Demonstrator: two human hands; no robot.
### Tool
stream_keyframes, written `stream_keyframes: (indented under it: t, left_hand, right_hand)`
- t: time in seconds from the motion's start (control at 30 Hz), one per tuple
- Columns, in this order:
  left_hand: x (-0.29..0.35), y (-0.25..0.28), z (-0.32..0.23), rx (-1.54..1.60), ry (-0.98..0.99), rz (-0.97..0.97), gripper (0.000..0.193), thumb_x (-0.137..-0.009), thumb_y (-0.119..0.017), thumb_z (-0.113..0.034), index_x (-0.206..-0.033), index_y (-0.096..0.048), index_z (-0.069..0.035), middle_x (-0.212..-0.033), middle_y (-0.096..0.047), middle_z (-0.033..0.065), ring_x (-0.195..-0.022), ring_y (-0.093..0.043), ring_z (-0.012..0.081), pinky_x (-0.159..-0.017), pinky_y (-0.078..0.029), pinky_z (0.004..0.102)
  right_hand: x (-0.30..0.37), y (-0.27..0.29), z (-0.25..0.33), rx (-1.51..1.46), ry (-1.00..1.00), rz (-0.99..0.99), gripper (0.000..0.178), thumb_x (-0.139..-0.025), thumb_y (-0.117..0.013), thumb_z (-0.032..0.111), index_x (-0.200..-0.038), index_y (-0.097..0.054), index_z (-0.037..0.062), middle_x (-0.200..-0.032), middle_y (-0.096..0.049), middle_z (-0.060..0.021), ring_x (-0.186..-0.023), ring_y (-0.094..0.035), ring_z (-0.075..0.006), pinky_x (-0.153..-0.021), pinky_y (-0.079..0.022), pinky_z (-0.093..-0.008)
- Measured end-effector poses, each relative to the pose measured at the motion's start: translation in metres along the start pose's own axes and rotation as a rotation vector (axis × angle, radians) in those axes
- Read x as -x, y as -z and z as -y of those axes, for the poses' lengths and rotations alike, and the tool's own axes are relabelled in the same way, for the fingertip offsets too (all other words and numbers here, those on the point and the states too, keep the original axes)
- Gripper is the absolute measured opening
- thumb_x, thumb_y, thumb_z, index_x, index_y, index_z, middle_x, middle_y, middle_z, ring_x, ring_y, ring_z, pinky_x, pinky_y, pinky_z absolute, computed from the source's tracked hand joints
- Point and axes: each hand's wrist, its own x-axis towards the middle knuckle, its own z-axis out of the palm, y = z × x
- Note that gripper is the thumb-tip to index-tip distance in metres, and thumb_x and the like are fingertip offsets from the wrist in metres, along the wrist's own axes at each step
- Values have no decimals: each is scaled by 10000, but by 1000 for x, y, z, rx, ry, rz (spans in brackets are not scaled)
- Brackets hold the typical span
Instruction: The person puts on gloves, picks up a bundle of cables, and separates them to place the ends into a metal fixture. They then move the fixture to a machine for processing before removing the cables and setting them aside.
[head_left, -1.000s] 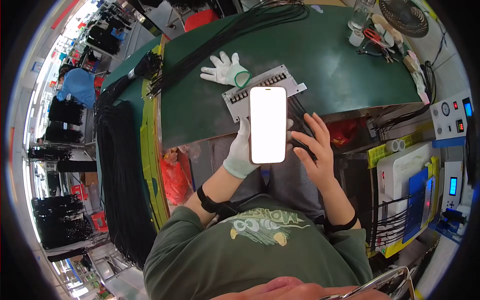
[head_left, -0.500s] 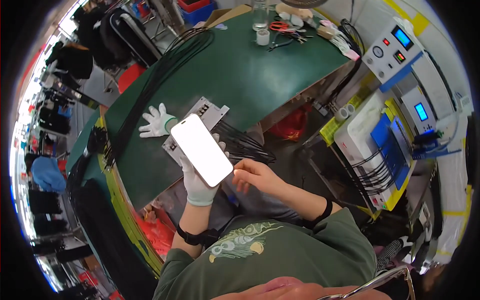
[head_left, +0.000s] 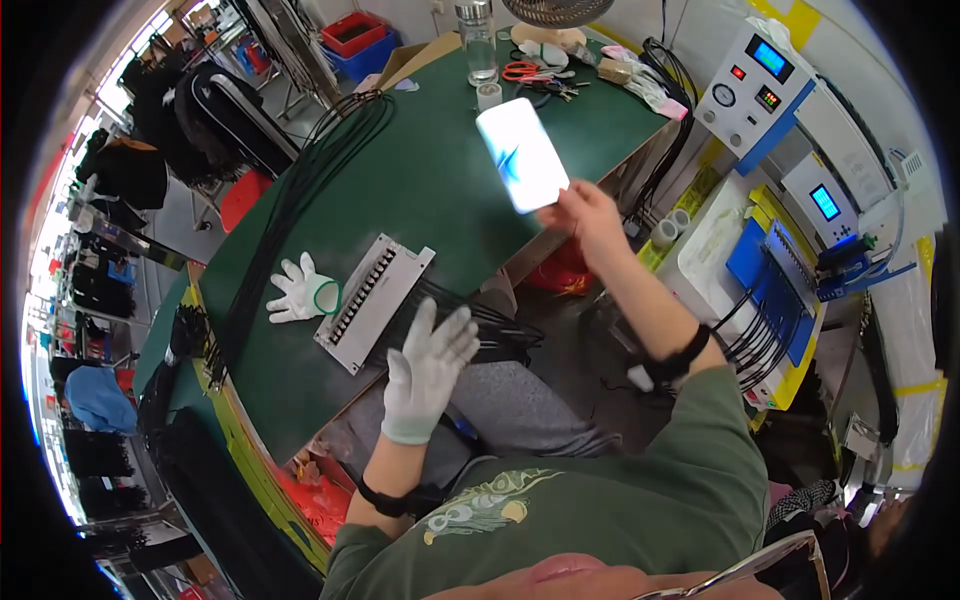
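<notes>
A smartphone (head_left: pixel 522 155) with a bright white screen is pinched by one corner in my bare right hand (head_left: pixel 585 222), held over the green table. My left hand (head_left: pixel 428 368), in a white knit glove, is raised near the table's front edge with its fingers stretched out and nothing in it. Beyond it lies a long grey slotted fixture (head_left: pixel 374 303), with a row of small dark parts along it and black cables (head_left: pixel 490 325) trailing off its right side. A loose white glove with a green cuff (head_left: pixel 300 290) rests at the fixture's left.
The green table (head_left: pixel 430 190) bears a long bundle of black cables (head_left: pixel 300 190). At its far end stand a glass bottle (head_left: pixel 478 48), red-handled scissors (head_left: pixel 520 71) and a fan (head_left: pixel 556 10). To the right are a control box (head_left: pixel 752 90) and a blue plate (head_left: pixel 760 280) with cables.
The phone has passed from my left hand to my right and moved away to the upper right. My left hand has opened and the fixture is uncovered. The view has shifted slightly.
</notes>
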Motion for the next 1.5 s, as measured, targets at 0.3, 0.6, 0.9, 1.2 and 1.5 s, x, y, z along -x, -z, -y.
stream_keyframes:
  t: [0.3,0.6,0.9,1.2,1.5]
  left_hand:
    - [51,41,1,-67,147,-78,842,-885,-605,-570,-1507,-300,-90,-1443,-443,211,-1300,-462,348,-1130,-316,508]
    - [69,61,4,-16,148,-132,827,-903,-621,-502,-1513,-281,-59,-1452,-429,216,-1313,-454,341,-1133,-314,495]
    - [49,56,17,-34,248,-37,828,-917,-607,-474,-1515,-253,-22,-1464,-416,229,-1317,-453,350,-1115,-327,489]
    - [64,58,-4,-83,200,-53,839,-904,-636,-462,-1510,-261,-19,-1456,-426,231,-1293,-481,344,-1101,-357,478]
    - [66,50,-26,-227,137,-119,779,-887,-674,-428,-1467,-363,-12,-1388,-506,209,-1243,-529,313,-1063,-416,456]
  right_hand:
    - [-241,64,-21,-12,-32,-248,253,-981,-544,122,-1084,-536,-109,-951,-681,-201,-804,-715,-252,-672,-598,-313]
    - [-118,-21,67,370,379,99,555,-867,-675,89,-1378,-492,-22,-1088,-668,-96,-888,-621,-131,-813,-485,-278]
    - [82,-91,176,-147,776,935,84,-849,-699,42,-919,-718,84,-828,-677,-66,-760,-695,-186,-690,-596,-315]
    - [-36,32,92,-148,544,-133,160,-987,-564,130,-1038,-616,-12,-1078,-673,-138,-944,-667,-242,-877,-552,-359]
    - [-219,139,-20,-400,108,-575,121,-921,-584,47,-945,-566,-71,-891,-668,-173,-825,-695,-287,-710,-613,-363]
